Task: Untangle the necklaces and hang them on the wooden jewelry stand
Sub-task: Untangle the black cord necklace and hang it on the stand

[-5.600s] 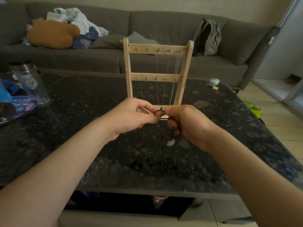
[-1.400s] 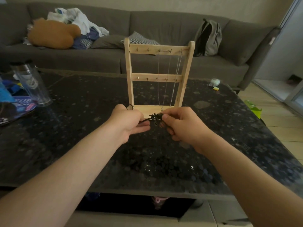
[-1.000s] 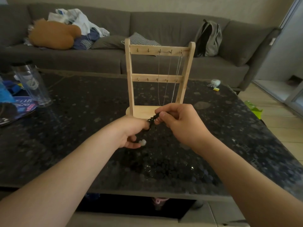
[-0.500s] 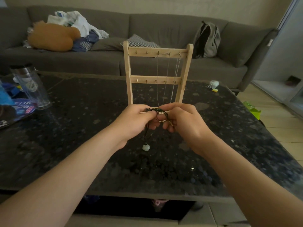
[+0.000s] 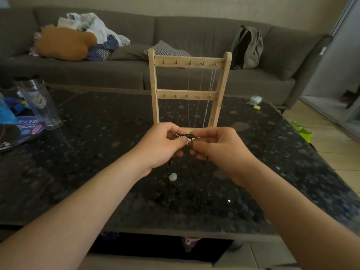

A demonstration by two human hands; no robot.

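Two arms in view, and both are bare all the way. The left forearm [image 5: 87,201] runs uncovered from the bottom edge up to the wrist, and the right forearm [image 5: 282,201] is the same. The skin looks smooth in dim light, with soft shadow along the lower sides. The left hand [image 5: 161,145] is bare too, with rounded knuckles and a short plain thumbnail showing. The right hand [image 5: 220,147] matches it, bare from wrist to fingers.

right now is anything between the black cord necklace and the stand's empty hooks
Nothing visible. Left hand and right hand pinch the black cord necklace before the wooden stand; silver chains hang only from its right-side hooks.
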